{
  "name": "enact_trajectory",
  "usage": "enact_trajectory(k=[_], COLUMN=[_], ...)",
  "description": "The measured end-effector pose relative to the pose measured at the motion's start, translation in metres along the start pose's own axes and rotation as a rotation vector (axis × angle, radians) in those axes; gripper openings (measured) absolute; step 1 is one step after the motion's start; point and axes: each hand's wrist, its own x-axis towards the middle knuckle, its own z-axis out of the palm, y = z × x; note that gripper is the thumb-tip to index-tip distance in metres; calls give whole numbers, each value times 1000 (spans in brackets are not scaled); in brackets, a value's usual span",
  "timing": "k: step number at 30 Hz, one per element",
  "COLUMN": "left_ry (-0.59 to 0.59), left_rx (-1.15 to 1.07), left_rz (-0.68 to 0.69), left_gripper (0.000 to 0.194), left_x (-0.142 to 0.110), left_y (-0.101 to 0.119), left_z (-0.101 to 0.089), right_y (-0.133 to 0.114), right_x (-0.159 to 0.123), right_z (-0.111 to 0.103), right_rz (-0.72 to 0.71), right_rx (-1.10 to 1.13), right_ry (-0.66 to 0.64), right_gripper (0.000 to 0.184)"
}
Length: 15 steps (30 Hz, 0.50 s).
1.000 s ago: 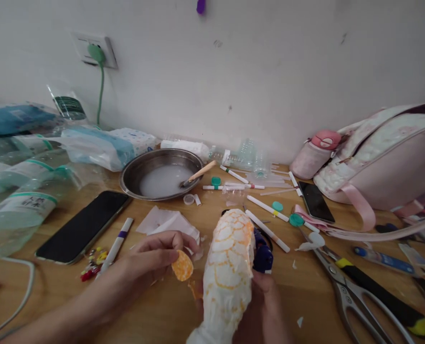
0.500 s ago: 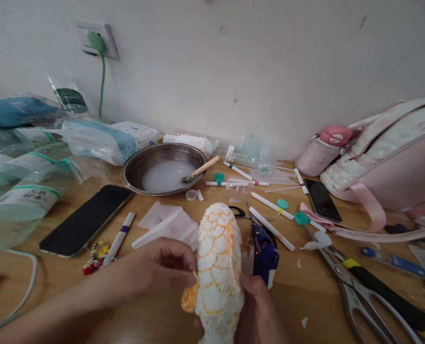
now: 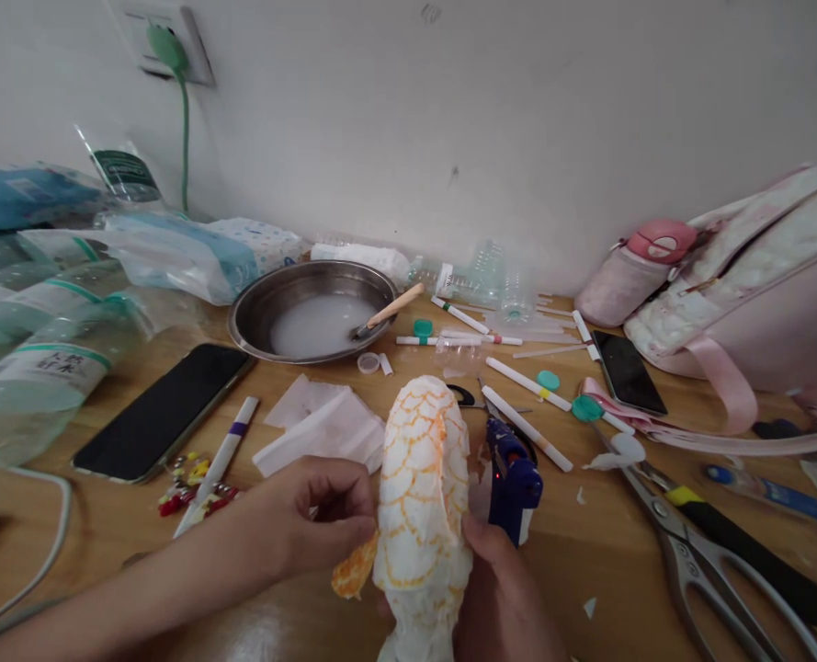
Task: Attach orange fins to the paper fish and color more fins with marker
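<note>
Above the front edge of the wooden desk (image 3: 290, 634), the right hand (image 3: 508, 588) is holding the white fish-shaped body with orange scale outlines (image 3: 418, 515), while the left hand (image 3: 318, 519), its grip closing narrowly at the body's side, is touching the orange-and-white mottled piece (image 3: 355, 568).

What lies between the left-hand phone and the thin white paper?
A white marker with a purple band, and colourful beads by its lower end; the head view shows both.
</note>
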Motion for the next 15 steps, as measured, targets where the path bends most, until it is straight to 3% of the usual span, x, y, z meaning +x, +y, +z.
enact_trajectory(k=[5,10,15], left_ry=[19,-65,-95], left_rx=[-87,-264,-371], left_rz=[-8,-46,-46], left_gripper=[30,32,33], left_x=[0,1,2], left_y=[-3,-5,-5], left_z=[0,-3,-1], right_y=[1,-3,-4], right_x=[2,2,2], right_z=[1,2,6], right_rz=[128,164,86], right_rx=[98,112,116], right_ry=[-42,-22,0], right_gripper=[55,60,52])
